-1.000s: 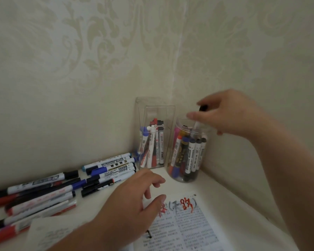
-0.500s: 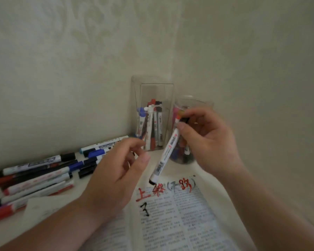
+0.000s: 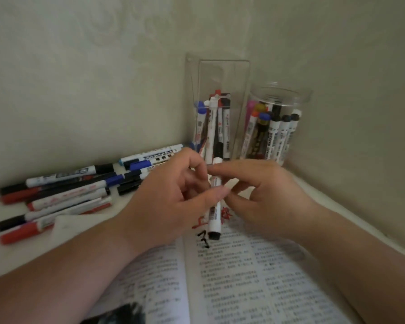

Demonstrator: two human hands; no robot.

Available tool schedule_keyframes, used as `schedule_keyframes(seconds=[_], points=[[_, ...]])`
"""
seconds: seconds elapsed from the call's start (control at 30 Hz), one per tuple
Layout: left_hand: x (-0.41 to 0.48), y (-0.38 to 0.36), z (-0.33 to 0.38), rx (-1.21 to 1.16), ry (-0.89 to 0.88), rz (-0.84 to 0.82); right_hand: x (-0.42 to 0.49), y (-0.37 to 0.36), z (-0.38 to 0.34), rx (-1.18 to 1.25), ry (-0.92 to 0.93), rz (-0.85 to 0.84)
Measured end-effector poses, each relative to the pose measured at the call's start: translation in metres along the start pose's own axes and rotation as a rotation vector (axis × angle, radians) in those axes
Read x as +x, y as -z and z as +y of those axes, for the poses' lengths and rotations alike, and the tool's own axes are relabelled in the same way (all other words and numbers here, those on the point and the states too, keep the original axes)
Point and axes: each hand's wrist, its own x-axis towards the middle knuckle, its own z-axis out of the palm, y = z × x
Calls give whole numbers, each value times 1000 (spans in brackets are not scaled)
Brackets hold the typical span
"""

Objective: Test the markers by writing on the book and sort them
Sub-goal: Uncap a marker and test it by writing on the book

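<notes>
Left hand [image 3: 171,206] and right hand [image 3: 269,202] meet mid-frame, fingers curled, both pinching one white marker [image 3: 214,222], black end down over the open book [image 3: 243,277]

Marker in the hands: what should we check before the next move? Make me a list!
1. Grip: ok. The left hand and right hand both pinch the marker.
2. Marker above the book: ok. The book lies open beneath it.
3. Writing tip bare: cannot tell. The lower end is black, but whether that is a cap is unclear.
4. Sorting spots ready: ok. The square holder and round jar stand upright against the wall.
5. Which one this marker belongs in: cannot tell.
</notes>
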Motion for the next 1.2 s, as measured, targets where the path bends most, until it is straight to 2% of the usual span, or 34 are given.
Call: schedule_keyframes(seconds=[0.1,0.17,0.23,0.3,0.37,0.47,0.67,0.8,0.97,1.2], points=[[0,3,-4,-75,-101,33,0,-1,-4,-50,-12,82],[1,3,-7,4,-142,104,-1,2,-6,185,-186,147],[2,4,-8,187,-136,105,-2,8,-10,546,-390,163],[2,4,-7,305,-99,6,-4,10,-11,828,-494,109],[3,3,-7,342,-77,-109,-3,10,-13,917,-499,58],[4,-1,-4,366,-104,-149,-2,8,-13,912,-467,52],[3,-9,-4,375,-18,-193,-1,6,-17,772,-315,114],[4,-4,0,403,-38,-258,-3,6,-17,816,-369,75],[5,-4,1,362,-43,-237,-3,5,-15,923,-429,52],[8,-3,4,320,-14,-261,-2,7,-15,885,-346,72]])
